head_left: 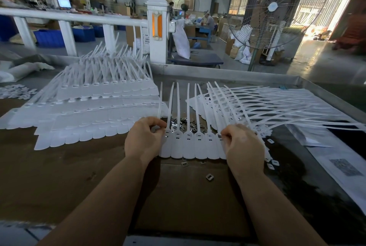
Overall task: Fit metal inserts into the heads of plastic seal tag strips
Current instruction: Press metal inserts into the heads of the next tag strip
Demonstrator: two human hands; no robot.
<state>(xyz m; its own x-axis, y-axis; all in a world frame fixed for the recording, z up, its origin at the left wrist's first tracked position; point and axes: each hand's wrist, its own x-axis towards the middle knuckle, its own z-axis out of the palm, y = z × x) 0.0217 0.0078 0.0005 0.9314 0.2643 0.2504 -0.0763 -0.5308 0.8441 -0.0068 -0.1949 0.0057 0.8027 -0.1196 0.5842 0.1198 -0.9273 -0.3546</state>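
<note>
A joined row of white plastic seal tag strips (190,146) lies flat on the table in front of me, tails pointing away. My left hand (144,138) pinches the row's left end at a strip head. My right hand (242,144) pinches the right end with curled fingers. A small heap of dark metal inserts (186,124) lies just behind the heads, between the tails. Loose inserts (209,176) lie on the brown board nearer to me.
A big stack of strip rows (95,111) fills the table's left half. More strips (277,107) fan out to the right, over white sheets (336,158). A raised metal rim (227,72) bounds the table's far side. A standing fan (273,8) rises beyond.
</note>
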